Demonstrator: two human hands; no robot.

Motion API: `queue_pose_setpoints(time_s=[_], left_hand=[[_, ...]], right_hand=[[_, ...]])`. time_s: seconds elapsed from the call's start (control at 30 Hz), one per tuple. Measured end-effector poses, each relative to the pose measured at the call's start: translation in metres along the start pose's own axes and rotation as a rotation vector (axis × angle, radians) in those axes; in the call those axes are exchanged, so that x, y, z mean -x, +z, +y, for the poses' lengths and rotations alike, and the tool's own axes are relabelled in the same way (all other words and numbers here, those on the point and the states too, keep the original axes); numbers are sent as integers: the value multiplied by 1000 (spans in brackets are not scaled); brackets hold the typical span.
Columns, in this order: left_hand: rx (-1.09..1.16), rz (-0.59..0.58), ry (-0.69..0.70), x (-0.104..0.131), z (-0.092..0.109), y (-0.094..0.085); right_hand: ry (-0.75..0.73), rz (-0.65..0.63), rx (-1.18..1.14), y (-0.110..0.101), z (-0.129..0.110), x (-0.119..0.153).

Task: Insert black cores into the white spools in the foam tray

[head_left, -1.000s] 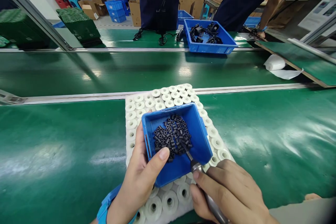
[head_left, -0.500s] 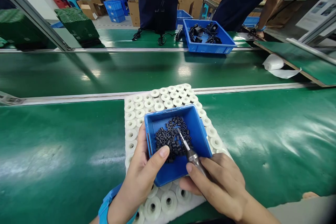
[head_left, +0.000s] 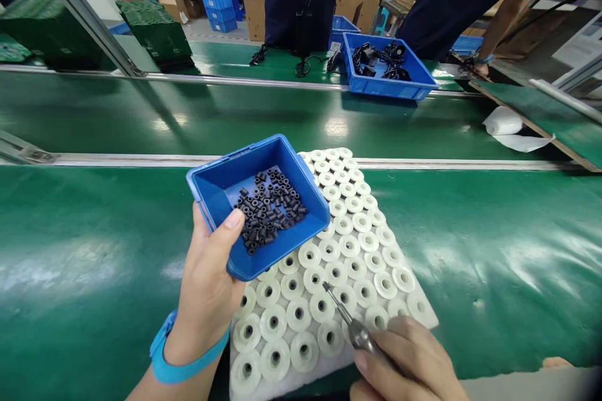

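My left hand (head_left: 211,279) grips a blue plastic bin (head_left: 277,257) by its near left side, thumb over the rim. Small black cylindrical sleeves (head_left: 268,210) lie heaped in the bin. In my right hand (head_left: 407,363) is a screwdriver-like tool (head_left: 360,332) with a thin metal shaft. Its tip, with a small dark piece at the end, is over the pale ring-shaped parts (head_left: 303,351). Those flanged rings stand in rows on a white foam sheet (head_left: 296,385). Several near rings show dark centres. The raised bin hides part of the rows at the left.
A green work surface (head_left: 94,263) surrounds the foam, with a metal rail (head_left: 117,160) behind it. Farther back stand a blue crate of black cables (head_left: 390,84) and stacked green boards (head_left: 155,31). A white roll (head_left: 505,122) lies right. Two people stand opposite.
My left hand has moved the bin up and left, uncovering more rings. My right hand has drawn the tool out of the bin and lowered its tip over the rings.
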State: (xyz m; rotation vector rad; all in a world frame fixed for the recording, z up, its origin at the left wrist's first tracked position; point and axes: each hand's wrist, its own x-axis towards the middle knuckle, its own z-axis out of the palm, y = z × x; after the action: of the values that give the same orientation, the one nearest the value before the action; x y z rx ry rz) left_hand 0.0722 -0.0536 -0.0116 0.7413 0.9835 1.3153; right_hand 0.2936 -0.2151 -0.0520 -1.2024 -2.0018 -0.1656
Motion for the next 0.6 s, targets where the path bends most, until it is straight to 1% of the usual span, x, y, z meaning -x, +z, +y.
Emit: queue_pose_setpoints(time_s=[0.1,0.17,0.2,0.27,0.3,0.33,0.4,0.47,0.6], left_hand=[[-20,-7,13,-1,2,0],[-33,-17,23,-2,3,0],[-32,-20,31,-3,3,0],[-20,-18,54,-4,4,-1],[-12,-16,62,-5,4,-2],[-3,-13,70,-7,4,-2],[16,-7,82,-9,4,-3],[33,-1,95,-12,4,-4],[35,7,73,-15,3,-5]], right_hand=[[-3,-28,-158,4,11,-32],[84,-81,-255,8,18,-60],[134,-136,-298,12,21,-75],[253,-320,-326,23,25,-101],[271,-395,-282,30,25,-110],[264,-411,-238,38,26,-116],[216,-385,-235,53,25,-117],[173,-354,-275,64,24,-109],[189,-314,-308,73,26,-93]])
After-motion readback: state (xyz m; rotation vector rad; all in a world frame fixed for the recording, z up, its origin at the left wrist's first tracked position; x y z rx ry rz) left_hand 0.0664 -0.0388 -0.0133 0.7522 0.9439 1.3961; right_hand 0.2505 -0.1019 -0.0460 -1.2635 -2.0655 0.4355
